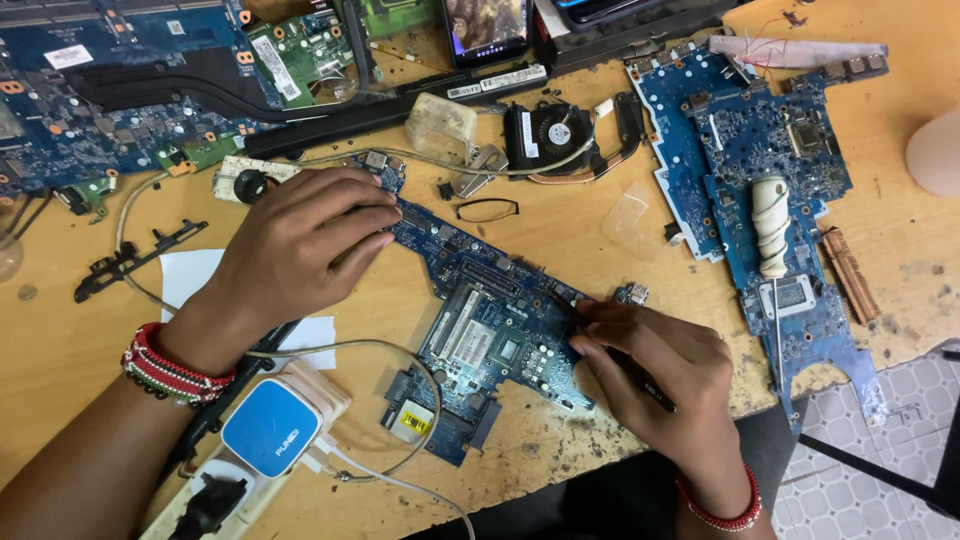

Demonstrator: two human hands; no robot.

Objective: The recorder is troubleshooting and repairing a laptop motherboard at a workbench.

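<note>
On the wooden bench (pixel 600 230), a blue laptop motherboard (pixel 490 330) lies at the centre. The left hand (pixel 300 250) presses flat, fingers spread, on its upper-left end. The right hand (pixel 660 375) is closed around a thin black tool (pixel 640 375), tip touching the board's right edge. A cooling fan (pixel 550 135) sits beyond.
</note>
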